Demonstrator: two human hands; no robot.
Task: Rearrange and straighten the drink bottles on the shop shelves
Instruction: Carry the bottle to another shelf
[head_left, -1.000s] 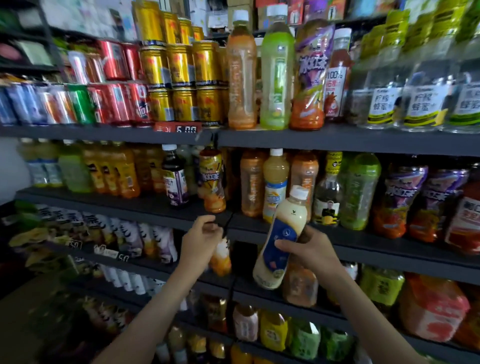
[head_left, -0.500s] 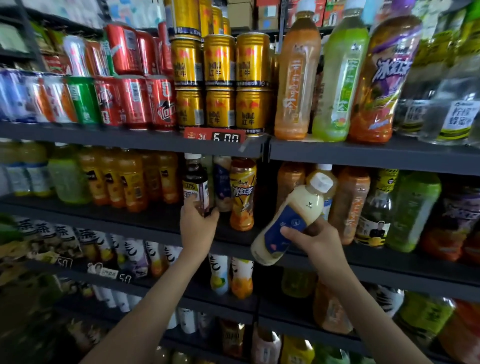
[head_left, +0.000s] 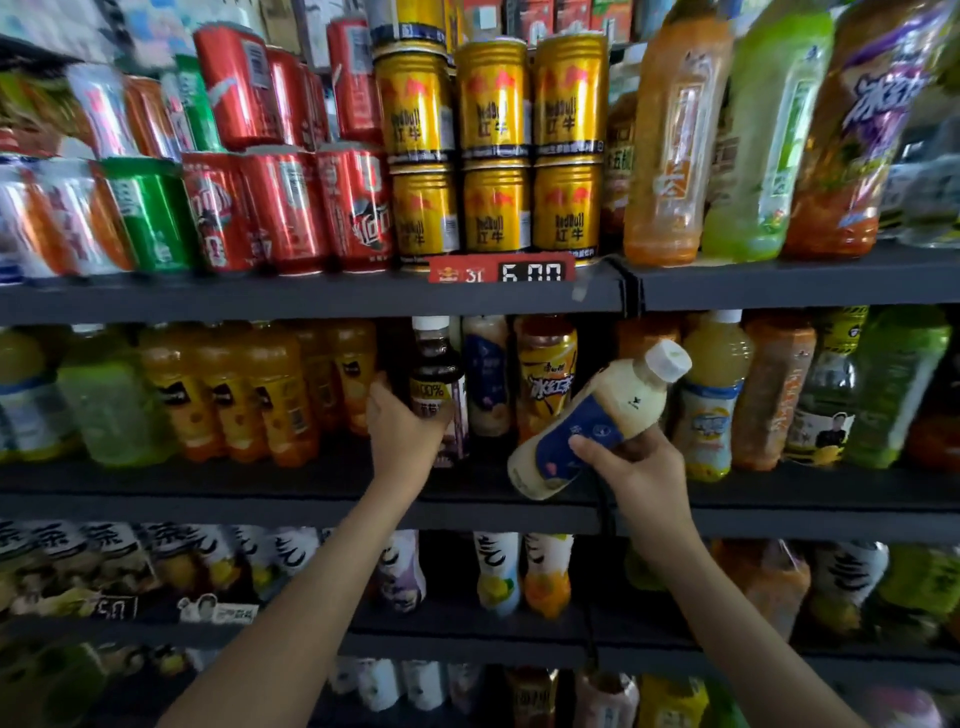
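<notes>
My left hand (head_left: 402, 434) grips a dark juice bottle (head_left: 435, 374) with a white cap, which stands upright on the middle shelf (head_left: 208, 501). My right hand (head_left: 636, 470) holds a cream-coloured milk drink bottle (head_left: 602, 415) with a blue label in front of that shelf. This bottle is tilted, its white cap pointing up and to the right. Between the two stand a pale bottle with a blue label (head_left: 485, 374) and a yellow iced-tea bottle (head_left: 548, 374).
Orange and green drink bottles (head_left: 234, 389) fill the middle shelf to the left, more bottles (head_left: 779, 389) to the right. Red cans (head_left: 291, 208) and gold cans (head_left: 493, 156) sit above, over a price tag (head_left: 501, 270). Lower shelves hold white-labelled tea bottles (head_left: 496, 569).
My left hand rose from the lower shelf to the middle shelf and took hold of the dark juice bottle. My right hand lifted the cream bottle up to the middle shelf.
</notes>
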